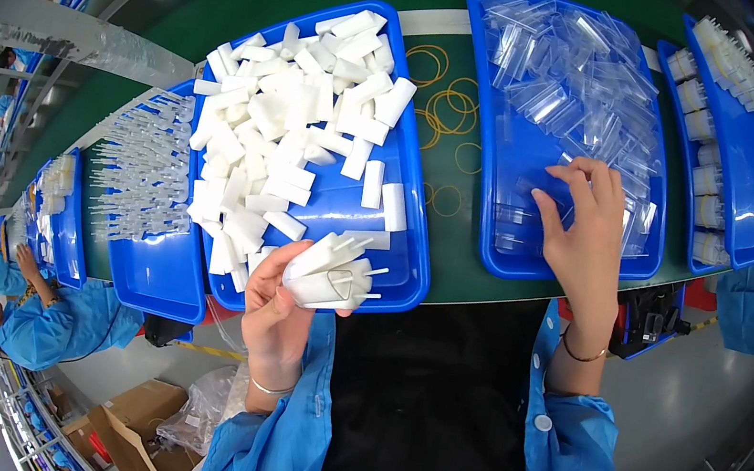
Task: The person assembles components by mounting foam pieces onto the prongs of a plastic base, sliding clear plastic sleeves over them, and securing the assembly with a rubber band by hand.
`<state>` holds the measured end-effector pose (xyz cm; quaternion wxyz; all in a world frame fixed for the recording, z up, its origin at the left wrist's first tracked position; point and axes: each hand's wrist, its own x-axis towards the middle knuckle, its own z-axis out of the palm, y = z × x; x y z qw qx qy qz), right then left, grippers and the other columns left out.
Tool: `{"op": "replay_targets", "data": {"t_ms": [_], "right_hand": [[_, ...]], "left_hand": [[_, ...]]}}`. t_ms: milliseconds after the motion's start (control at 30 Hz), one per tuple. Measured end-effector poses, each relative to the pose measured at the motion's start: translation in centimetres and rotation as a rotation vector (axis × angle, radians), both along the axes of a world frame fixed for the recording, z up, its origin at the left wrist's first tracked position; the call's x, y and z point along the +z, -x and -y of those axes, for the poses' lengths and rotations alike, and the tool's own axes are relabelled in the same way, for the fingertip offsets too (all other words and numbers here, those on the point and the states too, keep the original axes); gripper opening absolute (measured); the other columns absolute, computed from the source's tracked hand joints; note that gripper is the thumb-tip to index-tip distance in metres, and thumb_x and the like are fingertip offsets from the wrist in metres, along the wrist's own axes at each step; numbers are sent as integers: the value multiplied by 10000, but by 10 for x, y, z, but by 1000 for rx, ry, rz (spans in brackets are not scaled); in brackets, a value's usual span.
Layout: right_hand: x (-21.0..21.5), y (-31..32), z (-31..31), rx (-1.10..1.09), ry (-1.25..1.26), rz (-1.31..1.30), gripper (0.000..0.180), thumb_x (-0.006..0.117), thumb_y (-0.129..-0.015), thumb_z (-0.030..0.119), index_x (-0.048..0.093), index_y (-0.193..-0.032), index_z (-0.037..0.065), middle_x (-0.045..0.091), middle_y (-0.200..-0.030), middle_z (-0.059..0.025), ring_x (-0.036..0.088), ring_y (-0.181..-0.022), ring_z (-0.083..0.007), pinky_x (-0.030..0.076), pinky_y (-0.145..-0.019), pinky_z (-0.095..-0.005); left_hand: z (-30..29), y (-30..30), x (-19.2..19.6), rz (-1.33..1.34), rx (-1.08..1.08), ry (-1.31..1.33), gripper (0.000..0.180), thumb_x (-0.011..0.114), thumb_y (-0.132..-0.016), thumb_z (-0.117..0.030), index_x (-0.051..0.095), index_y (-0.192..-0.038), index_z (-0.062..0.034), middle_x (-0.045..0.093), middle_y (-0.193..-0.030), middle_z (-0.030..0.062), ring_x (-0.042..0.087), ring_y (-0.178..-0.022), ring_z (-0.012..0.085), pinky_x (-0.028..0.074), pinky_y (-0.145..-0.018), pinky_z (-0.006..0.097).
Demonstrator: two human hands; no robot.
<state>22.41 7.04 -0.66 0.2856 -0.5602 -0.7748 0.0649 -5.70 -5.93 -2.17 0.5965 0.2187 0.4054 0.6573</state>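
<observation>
My left hand [274, 317] is closed around a bundle of white foam-like pieces [324, 271], with thin white sticks poking out at its right and a clear edge on its front. It is above the near edge of a blue tray [416, 284] heaped with short white blocks [297, 118]. Over a second blue tray [515, 159], my right hand [589, 222] reaches down with thumb and forefinger apart. No piece shows between those fingers. Clear plastic sleeves [563, 79] fill the far part of this tray, and some lie close around the hand.
Yellow rubber bands [448, 106] lie on the green table between the trays. At left, another blue tray [160, 272] holds thin white sticks [141, 164]. Blue trays at right hold bundled pieces [729, 63]. A co-worker [61, 326] sits farther left. Cardboard boxes [145, 410] stand on the floor.
</observation>
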Motion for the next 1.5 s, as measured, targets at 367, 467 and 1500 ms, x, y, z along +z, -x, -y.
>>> {"op": "replay_targets", "data": {"t_ms": [367, 467, 1500], "right_hand": [[-7, -4, -12, 130, -20, 69, 174, 625, -728, 33, 531, -875, 26, 508, -893, -95, 488, -850, -262, 370, -717, -346], [-8, -4, -13, 111, -58, 47, 137, 565, -784, 24, 524, -915, 24, 517, -874, -97, 487, -847, -272, 352, -719, -338], [11, 68, 53, 481, 459, -1082, 120, 529, -864, 49, 591, -957, 7, 481, -710, -20, 368, -521, -43, 271, -465, -183]], "left_hand": [[-7, -11, 13, 36, -61, -31, 534, 665, -767, -159, 447, -1197, 70, 575, -1087, 196, 605, -925, 322, 549, -652, 458], [-8, -13, 13, 41, -77, -62, 507, 656, -770, -132, 453, -1187, 73, 573, -1091, 209, 607, -921, 322, 557, -613, 429], [-5, -28, 9, -577, 77, -287, 310, 676, -740, 3, 566, -1027, 42, 457, -1210, 320, 495, -1121, 341, 471, -870, 383]]}}
